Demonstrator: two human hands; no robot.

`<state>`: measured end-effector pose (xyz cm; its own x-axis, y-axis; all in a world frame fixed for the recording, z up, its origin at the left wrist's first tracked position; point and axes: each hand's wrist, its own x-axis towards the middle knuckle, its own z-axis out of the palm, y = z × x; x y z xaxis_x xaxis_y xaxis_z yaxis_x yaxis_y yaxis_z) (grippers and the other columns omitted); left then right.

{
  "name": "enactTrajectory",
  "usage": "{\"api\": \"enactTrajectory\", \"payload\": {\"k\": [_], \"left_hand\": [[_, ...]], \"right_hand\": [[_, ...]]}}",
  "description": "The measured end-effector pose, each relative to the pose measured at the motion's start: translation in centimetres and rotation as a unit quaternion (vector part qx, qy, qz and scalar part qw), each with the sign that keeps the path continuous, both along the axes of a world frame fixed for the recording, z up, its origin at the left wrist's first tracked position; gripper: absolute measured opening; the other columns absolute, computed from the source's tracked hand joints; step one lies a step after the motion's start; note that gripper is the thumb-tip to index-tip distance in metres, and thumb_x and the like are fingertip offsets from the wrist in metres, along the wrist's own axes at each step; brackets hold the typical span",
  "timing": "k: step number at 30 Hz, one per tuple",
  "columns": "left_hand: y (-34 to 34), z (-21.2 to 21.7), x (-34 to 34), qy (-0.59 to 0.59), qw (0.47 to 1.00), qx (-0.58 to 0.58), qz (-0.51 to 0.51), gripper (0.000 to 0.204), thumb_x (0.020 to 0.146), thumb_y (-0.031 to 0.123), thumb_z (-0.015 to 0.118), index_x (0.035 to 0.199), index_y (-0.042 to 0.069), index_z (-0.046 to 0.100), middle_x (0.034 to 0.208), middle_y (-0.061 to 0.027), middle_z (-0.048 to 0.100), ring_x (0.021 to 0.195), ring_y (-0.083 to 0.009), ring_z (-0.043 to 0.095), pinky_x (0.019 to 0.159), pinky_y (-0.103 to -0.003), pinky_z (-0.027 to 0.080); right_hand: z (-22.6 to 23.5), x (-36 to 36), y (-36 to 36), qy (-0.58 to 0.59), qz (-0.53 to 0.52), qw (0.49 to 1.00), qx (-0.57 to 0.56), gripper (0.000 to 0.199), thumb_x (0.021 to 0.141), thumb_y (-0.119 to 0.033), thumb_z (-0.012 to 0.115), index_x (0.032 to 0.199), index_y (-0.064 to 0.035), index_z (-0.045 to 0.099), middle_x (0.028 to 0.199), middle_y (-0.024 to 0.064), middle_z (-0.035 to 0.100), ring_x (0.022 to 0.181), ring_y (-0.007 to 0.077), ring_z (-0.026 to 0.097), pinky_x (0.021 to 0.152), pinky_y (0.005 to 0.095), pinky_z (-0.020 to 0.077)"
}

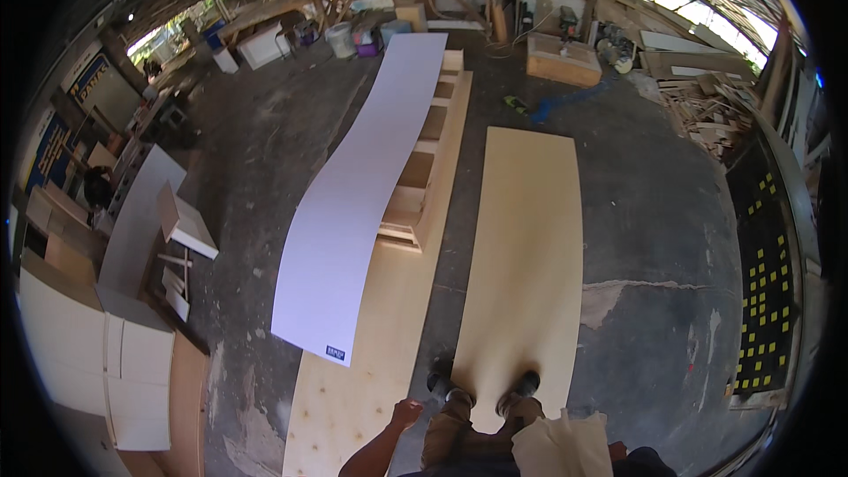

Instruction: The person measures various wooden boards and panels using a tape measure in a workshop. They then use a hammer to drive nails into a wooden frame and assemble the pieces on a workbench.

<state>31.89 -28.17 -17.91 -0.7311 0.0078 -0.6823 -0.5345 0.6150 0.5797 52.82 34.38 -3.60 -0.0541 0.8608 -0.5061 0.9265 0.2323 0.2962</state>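
My left hand (406,413) hangs low beside my left leg, its fingers curled in and nothing visible in them. It is nearest to a long plywood sheet (362,406) lying on the floor. My right hand (617,450) shows only as a small patch at the lower edge, beside a pale beige cloth-like piece (565,446) in front of my right leg; its fingers are hidden. My feet stand on a second long plywood sheet (526,247). To its left, a long white panel (353,185) rests partly over an open wooden frame (411,203) with several compartments.
White cabinet pieces (146,380) and a drawer-like box (190,225) stand at the left. A low wooden box (564,60) sits far ahead, near a green tool (515,104). Scrap wood (711,115) is heaped at the far right. A dark board with yellow squares (764,291) stands at the right.
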Motion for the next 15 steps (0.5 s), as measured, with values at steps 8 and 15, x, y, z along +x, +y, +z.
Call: {"api": "enactTrajectory", "payload": {"k": [8, 15], "left_hand": [[-3.0, -0.3, -3.3, -0.040, 0.983, -0.156, -0.091, 0.041, 0.082, 0.039, 0.064, 0.092, 0.001, 0.076, 0.100, -0.0240, 0.074, 0.097, -0.0373, 0.072, 0.088, -0.044, 0.057], [17.6, 2.8, -1.5, -0.043, 0.998, -0.046, 0.012, 0.026, 0.086, 0.019, 0.067, 0.098, -0.004, 0.070, 0.076, -0.0168, 0.071, 0.058, -0.0293, 0.070, 0.052, -0.039, 0.057]], "right_hand": [[3.3, 9.7, -2.9, 0.155, -0.099, 0.982, -0.040, 0.053, 0.077, -0.032, 0.070, 0.105, 0.0117, 0.062, 0.096, 0.0269, 0.068, 0.089, 0.0397, 0.069, 0.082, 0.0489, 0.0567], [2.9, 23.9, -2.8, 0.260, -0.212, 0.941, -0.055, 0.044, 0.075, -0.032, 0.070, 0.089, 0.0102, 0.068, 0.083, 0.0241, 0.071, 0.075, 0.0363, 0.071, 0.073, 0.0470, 0.0591]]}}
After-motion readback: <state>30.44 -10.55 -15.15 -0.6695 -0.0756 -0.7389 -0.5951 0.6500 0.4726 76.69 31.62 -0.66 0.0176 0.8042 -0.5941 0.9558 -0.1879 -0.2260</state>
